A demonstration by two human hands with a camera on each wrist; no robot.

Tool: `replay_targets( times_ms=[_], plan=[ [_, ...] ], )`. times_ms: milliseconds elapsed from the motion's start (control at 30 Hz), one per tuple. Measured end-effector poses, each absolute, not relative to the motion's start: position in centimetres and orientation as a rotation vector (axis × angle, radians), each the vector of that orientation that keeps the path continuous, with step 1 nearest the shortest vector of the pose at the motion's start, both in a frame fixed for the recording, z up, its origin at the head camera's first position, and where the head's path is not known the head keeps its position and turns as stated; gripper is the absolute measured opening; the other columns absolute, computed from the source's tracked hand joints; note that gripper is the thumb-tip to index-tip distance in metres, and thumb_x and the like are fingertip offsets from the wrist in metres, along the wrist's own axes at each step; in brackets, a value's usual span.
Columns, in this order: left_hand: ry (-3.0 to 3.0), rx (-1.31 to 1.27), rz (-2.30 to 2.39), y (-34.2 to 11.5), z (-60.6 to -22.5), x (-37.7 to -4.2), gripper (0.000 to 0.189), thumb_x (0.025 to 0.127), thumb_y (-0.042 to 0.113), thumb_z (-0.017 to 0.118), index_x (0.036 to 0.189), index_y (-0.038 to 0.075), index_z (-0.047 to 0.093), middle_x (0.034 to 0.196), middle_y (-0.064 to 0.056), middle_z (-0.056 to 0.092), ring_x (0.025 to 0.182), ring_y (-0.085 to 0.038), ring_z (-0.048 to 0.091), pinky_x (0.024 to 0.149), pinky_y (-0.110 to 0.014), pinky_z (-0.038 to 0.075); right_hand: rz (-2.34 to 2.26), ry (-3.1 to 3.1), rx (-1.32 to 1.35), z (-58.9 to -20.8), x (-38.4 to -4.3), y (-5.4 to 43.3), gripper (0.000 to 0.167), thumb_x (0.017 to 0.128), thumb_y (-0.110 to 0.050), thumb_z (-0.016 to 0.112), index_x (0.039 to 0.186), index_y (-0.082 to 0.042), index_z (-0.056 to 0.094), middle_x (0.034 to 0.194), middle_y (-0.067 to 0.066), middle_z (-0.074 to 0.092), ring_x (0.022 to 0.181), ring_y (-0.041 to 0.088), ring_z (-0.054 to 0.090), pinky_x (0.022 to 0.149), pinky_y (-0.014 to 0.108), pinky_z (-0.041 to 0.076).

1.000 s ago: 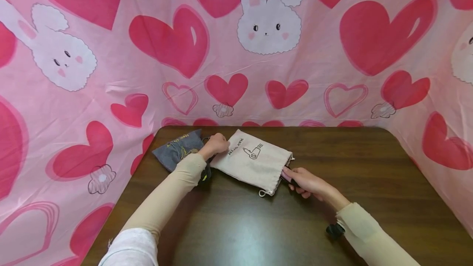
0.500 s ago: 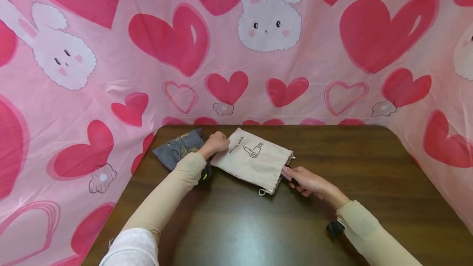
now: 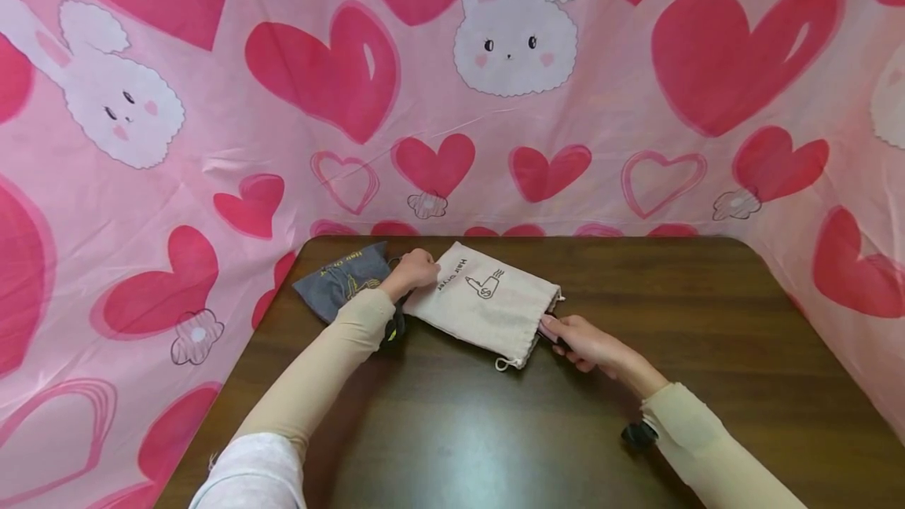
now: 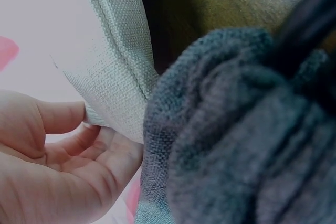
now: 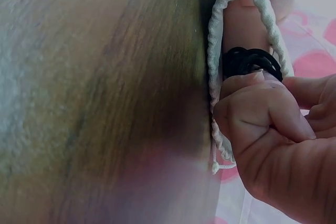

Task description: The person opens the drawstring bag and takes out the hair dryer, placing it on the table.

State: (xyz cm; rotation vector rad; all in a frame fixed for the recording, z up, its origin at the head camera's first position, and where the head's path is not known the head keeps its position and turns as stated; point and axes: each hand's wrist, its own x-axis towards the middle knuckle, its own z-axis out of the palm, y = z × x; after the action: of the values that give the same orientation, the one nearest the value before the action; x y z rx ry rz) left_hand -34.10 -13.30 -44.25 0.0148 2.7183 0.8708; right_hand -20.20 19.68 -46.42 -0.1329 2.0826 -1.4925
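A cream drawstring bag (image 3: 484, 309) printed "Hair Dryer" lies on the table, its gathered mouth toward the right. My left hand (image 3: 415, 270) pinches the bag's closed end; in the left wrist view thumb and fingers meet on a corner of the cloth (image 4: 118, 77). At the mouth, my right hand (image 3: 585, 344) grips a pinkish hair dryer (image 5: 245, 27) with a black cord (image 5: 252, 61) wound round it. Most of the dryer sits inside the bag, so its far part is hidden. The right wrist view has the bag's ruffled opening (image 5: 214, 66) around it.
A dark grey drawstring bag (image 3: 328, 287) with yellow "Hair Dryer" print lies left of the cream one, partly behind the left forearm. The brown wooden table (image 3: 679, 281) reaches back to a pink curtain (image 3: 601, 116) with hearts and rabbits.
Both hands keep their holds, and the bags stay in nearly the same place. The head view has tilted slightly, so the scene sits a little higher.
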Motion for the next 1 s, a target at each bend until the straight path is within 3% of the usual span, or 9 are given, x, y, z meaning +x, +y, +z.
replay_targets(
  times_ms=[200,367,1000],
  plan=[
    [2.759,0.027,0.868,-13.3,-44.1,-34.1,0.045,0.106,0.016,0.056,0.064,0.011,0.041,0.058,0.000,0.034,0.050,-0.015,0.034,0.051,-0.029,0.032,-1.520,2.098,-0.127,-46.4,-20.0,19.6,0.053,0.114,-0.045,0.042,0.095,0.002,0.057,0.075,0.004,0.048,0.051,0.009,0.022,0.046,0.023,0.022],
    [2.739,0.029,0.888,-13.5,-44.3,-34.3,0.046,0.107,0.016,0.056,0.063,0.012,0.041,0.057,0.000,0.033,0.048,-0.014,0.033,0.049,-0.029,0.031,-1.550,2.096,-0.101,-46.6,-19.6,19.7,0.052,0.113,-0.045,0.044,0.089,0.000,0.053,0.075,0.004,0.049,0.050,0.009,0.023,0.046,0.022,0.022],
    [2.765,0.043,0.933,-13.4,-44.3,-33.6,0.044,0.108,0.014,0.057,0.067,0.012,0.041,0.060,0.000,0.036,0.051,-0.015,0.038,0.051,-0.029,0.034,-1.594,2.104,-0.079,-46.7,-18.7,20.5,0.049,0.113,-0.043,0.046,0.098,0.002,0.056,0.076,0.005,0.051,0.051,0.009,0.026,0.045,0.022,0.024]
  ],
)
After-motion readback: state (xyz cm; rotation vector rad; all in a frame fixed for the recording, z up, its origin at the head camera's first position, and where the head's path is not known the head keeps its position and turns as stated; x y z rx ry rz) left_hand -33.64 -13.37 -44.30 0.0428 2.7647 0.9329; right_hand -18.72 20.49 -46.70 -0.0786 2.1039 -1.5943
